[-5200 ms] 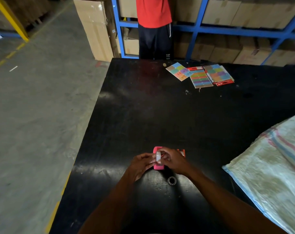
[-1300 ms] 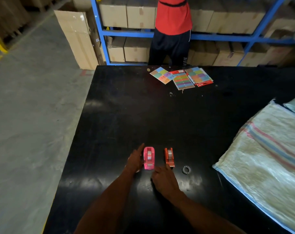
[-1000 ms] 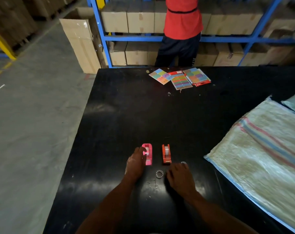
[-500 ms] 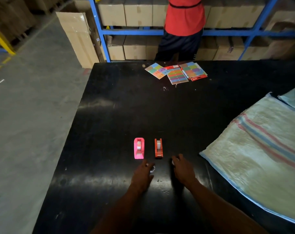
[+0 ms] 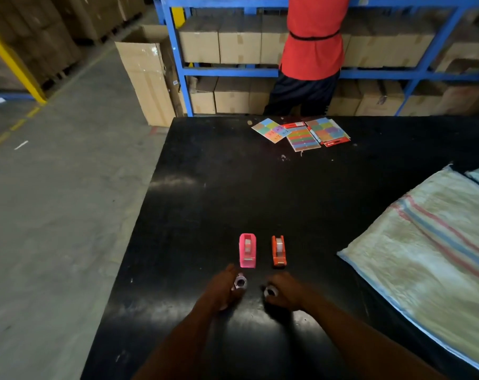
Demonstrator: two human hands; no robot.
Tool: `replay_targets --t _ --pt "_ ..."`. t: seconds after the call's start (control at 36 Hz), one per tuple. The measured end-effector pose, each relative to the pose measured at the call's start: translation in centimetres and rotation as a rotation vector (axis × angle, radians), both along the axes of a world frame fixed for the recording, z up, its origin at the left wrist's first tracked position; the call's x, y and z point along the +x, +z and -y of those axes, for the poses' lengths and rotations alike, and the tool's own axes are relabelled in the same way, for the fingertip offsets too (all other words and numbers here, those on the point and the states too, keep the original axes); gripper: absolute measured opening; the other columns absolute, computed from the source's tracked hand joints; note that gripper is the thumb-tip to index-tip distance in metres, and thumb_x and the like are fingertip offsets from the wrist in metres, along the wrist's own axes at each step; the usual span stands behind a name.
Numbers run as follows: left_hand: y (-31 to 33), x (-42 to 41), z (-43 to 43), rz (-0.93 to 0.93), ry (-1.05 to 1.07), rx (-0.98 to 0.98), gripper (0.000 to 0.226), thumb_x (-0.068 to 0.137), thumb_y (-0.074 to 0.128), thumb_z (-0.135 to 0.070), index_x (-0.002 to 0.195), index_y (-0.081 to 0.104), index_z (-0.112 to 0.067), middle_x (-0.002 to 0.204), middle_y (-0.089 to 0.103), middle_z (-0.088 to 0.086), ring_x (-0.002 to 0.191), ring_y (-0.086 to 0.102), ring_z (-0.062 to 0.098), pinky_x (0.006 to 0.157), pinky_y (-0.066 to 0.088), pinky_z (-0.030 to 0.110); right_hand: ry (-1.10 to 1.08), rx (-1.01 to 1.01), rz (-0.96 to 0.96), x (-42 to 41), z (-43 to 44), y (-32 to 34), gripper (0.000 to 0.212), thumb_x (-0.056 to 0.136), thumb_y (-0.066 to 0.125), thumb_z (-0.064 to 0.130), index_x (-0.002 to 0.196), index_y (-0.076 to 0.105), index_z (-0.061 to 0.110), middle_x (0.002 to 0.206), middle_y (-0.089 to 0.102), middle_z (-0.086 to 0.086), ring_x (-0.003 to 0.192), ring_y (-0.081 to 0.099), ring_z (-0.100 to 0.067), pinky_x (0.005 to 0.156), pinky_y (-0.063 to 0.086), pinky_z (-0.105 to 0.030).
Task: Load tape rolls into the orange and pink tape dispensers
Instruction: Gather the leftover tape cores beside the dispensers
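Now each hand's grip point(image 5: 224, 287) point(image 5: 285, 292) around one small ring point(image 5: 240, 283) point(image 5: 270, 291).

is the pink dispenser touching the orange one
No, the pink dispenser and the orange dispenser stand side by side with bare black table between them.

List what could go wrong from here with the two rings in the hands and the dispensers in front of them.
1. The pink dispenser and orange dispenser each already seem to carry a roll; forcing another in may jam them.
2. The ring in the left hand and the one in the right hand are small, pinched near the fingertips; either may slip and roll across the black table.
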State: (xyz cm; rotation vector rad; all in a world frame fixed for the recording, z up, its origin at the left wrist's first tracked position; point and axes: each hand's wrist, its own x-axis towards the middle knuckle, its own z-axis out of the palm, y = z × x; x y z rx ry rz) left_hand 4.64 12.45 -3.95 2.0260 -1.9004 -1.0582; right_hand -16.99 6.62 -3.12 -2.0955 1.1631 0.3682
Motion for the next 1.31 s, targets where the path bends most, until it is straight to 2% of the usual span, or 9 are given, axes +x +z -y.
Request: replay_targets --t 0.11,0.22,0.33,0.44,0.64,0.83,1.03,1.17,1.31 --pt "0.9 4.8 0.7 0.030 0.033 -0.023 0.042 0.080 0.072 -0.028 0.117 0.057 -0.014 0.120 0.058 0.009 0.108 0.061 0.027 0.089 0.045 0.030 0.004 -0.052 0.095 5.2 0.3 1.4 0.014 0.085 0.063 0.037 0.084 0.049 0.036 0.099 0.056 0.006 0.084 0.056 -0.008 0.077 0.051 -0.031" --pt "1.6 8.5 1.5 0.048 0.060 -0.058 0.041 0.079 0.073 -0.027 0.115 0.057 -0.014 0.117 0.058 0.008 0.104 0.062 0.028 0.088 0.048 0.035 -0.049 -0.203 0.155 9.7 0.9 2.2 0.011 0.086 0.060 0.033 0.090 0.052 0.025 0.103 0.053 0.002 0.080 0.057 -0.014 0.067 0.043 -0.028" --pt "2.0 10.7 2.5 0.065 0.069 -0.082 0.042 0.077 0.074 -0.027 0.114 0.058 -0.015 0.117 0.058 0.007 0.103 0.063 0.029 0.087 0.049 0.036 -0.071 -0.298 0.097 12.6 1.9 2.1 0.025 0.088 0.059 0.024 0.110 0.055 0.013 0.121 0.054 -0.007 0.098 0.060 -0.025 0.072 0.041 -0.030" --pt "1.7 12.0 3.5 0.054 0.084 -0.082 0.039 0.074 0.073 -0.030 0.109 0.059 -0.019 0.113 0.058 0.005 0.098 0.064 0.029 0.082 0.050 0.036 -0.065 -0.353 0.017 14.7 3.0 1.9 0.033 0.090 0.057 0.019 0.120 0.053 0.009 0.128 0.052 -0.011 0.110 0.059 -0.030 0.084 0.051 -0.040" --pt "0.4 12.7 5.7 0.048 0.087 -0.093 0.040 0.079 0.068 -0.032 0.115 0.056 -0.020 0.120 0.056 0.004 0.104 0.063 0.030 0.085 0.050 0.037 -0.076 -0.375 -0.076 17.3 4.5 0.7 0.032 0.092 0.054 0.011 0.123 0.052 0.008 0.128 0.051 -0.013 0.108 0.060 -0.031 0.076 0.049 -0.037" --pt "-1.8 12.0 7.0 0.050 0.106 -0.054 0.031 0.080 0.063 -0.031 0.110 0.057 -0.023 0.118 0.056 0.001 0.104 0.062 0.027 0.081 0.049 0.035 -0.054 -0.382 -0.168 18.5 5.2 -1.2 0.032 0.095 0.048 0.005 0.127 0.050 0.007 0.130 0.053 -0.017 0.115 0.056 -0.032 0.089 0.048 -0.039" --pt "-4.3 12.2 6.8 -0.015 0.165 -0.047 0.044 0.073 0.065 -0.028 0.115 0.059 -0.020 0.120 0.058 0.006 0.112 0.057 0.027 0.093 0.047 0.034 -0.057 -0.327 -0.210 19.0 5.5 -1.9 0.037 0.096 0.047 0.007 0.134 0.047 0.008 0.136 0.048 -0.018 0.120 0.053 -0.034 0.093 0.049 -0.041" --pt "-4.6 12.0 7.1 -0.012 0.193 -0.045 0.040 0.071 0.066 -0.030 0.109 0.059 -0.024 0.115 0.056 0.002 0.106 0.059 0.024 0.086 0.049 0.033 -0.073 -0.309 -0.203 19.0 5.4 -1.9 0.035 0.096 0.051 0.009 0.131 0.050 0.008 0.136 0.047 -0.018 0.118 0.054 -0.032 0.094 0.049 -0.039" --pt "-4.2 11.6 6.9 0.019 0.182 -0.014 0.056 0.073 0.068 -0.029 0.127 0.051 -0.023 0.131 0.050 0.003 0.120 0.052 0.025 0.097 0.046 0.034 -0.083 -0.279 -0.200 19.0 4.8 -1.1 0.042 0.096 0.055 0.012 0.137 0.045 0.007 0.141 0.042 -0.019 0.121 0.052 -0.032 0.097 0.048 -0.039"
